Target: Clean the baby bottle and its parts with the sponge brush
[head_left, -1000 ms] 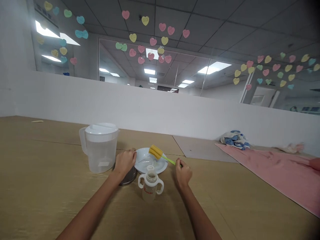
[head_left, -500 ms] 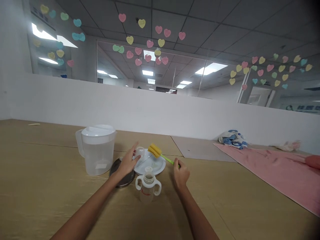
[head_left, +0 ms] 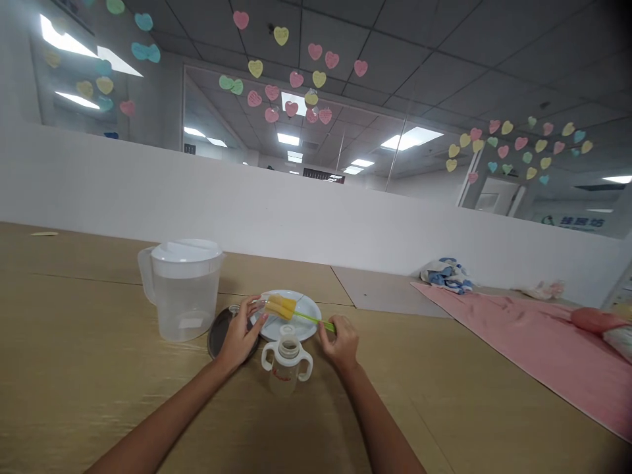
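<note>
My left hand [head_left: 239,337] is closed around a small clear bottle cap [head_left: 261,303], held sideways over the white plate [head_left: 312,308]. The yellow head of a sponge brush [head_left: 287,307] sits partly inside the cap's mouth. At the other end, my right hand [head_left: 342,341] grips the brush's green handle. In front of the plate stands a baby bottle [head_left: 285,372] with two white handles, upright and without a lid. A dark round metal lid or dish [head_left: 217,334] lies beneath and beside my left hand, partly hidden by it.
A lidded translucent pitcher [head_left: 185,296] with liquid in it stands at the left. Farther right lie a pink cloth [head_left: 513,329] and a crumpled blue and white cloth [head_left: 446,274]. A low white wall [head_left: 306,224] with windows above borders the brown surface.
My left hand has lifted the clear cap from the plate area and turned it sideways. My right hand has moved the brush left, so its sponge now enters the cap.
</note>
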The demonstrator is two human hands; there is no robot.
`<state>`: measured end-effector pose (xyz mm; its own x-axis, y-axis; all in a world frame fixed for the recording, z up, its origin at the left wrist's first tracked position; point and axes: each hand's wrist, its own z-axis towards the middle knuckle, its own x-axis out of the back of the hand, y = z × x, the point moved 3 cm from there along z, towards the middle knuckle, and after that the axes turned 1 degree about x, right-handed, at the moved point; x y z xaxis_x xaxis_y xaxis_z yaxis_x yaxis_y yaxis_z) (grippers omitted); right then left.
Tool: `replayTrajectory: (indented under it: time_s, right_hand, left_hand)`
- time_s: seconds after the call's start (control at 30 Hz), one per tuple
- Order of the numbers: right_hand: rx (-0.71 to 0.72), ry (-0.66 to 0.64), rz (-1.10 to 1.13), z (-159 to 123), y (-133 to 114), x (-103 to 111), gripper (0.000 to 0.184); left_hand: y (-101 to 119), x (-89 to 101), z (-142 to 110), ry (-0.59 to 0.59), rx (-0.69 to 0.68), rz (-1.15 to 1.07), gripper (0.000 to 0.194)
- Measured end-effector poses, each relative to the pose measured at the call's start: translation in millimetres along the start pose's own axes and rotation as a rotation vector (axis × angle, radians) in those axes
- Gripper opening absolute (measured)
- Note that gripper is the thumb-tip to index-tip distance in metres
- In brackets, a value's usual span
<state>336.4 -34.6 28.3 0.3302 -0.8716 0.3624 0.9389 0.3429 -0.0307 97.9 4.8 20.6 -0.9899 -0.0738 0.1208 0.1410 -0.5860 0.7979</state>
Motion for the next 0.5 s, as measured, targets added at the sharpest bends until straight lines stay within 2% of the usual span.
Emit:
replayTrajectory:
  time_s: [0.23,0.43,0.5]
  right_hand:
    - [0.128,-0.010,-0.023,-1.5,-4.8,-0.1,0.025]
    - [0.220,0.011,0.004,-0.5,-10.8,-0.1,0.024]
    - [0.231,0.030,0.006,-0.6,-11.5,-0.5,0.024]
  left_hand:
    - [5.3,5.3,0.6,0.044,0.007,0.052,0.039]
    - [10.0,3.9,-2.1,-0.051,0.047,0.194,0.039]
    - [10.4,4.9,-2.1,-0.053,0.018,0.228,0.040]
